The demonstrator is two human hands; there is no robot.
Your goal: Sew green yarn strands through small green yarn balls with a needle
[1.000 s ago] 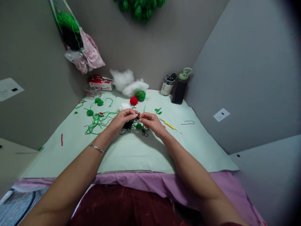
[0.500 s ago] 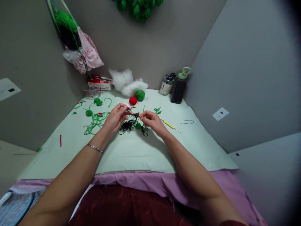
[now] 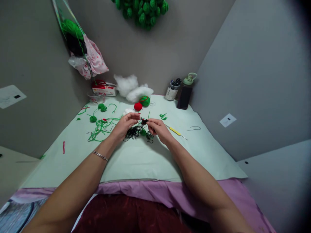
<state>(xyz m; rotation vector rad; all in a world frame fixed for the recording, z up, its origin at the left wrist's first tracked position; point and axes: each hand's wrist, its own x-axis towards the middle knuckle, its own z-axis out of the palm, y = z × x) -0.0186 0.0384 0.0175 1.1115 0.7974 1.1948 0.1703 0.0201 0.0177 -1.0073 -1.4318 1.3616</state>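
Observation:
Tangled black yarn (image 3: pixel 132 132) lies in loops on the pale table cover between my hands. My right hand (image 3: pixel 157 128) pinches a bunched part of this yarn, with a bit of red showing beside the fingertips. On the other side, my left hand (image 3: pixel 125 124) has its fingers stretched out beside the yarn, thumb apart, and nothing is visible in its grasp. A small green ball (image 3: pixel 143 132) sits partly behind the black loops. To the right of my right hand lies a yellow-handled crochet hook (image 3: pixel 175 130).
White stuffing (image 3: pixel 126 85), a red ball (image 3: pixel 138 106) and a green yarn ball (image 3: pixel 145 101) are at the back. A bottle (image 3: pixel 185 95) and pen cup (image 3: pixel 171 92) stand back right. Green yarn strands (image 3: pixel 98 131), a clear bowl (image 3: pixel 96 97) and a box (image 3: pixel 107 90) are left.
My left hand's fingers have straightened, moved a little right and come away from the strand they pinched. My right hand still grips the black yarn. The camera view has tilted slightly.

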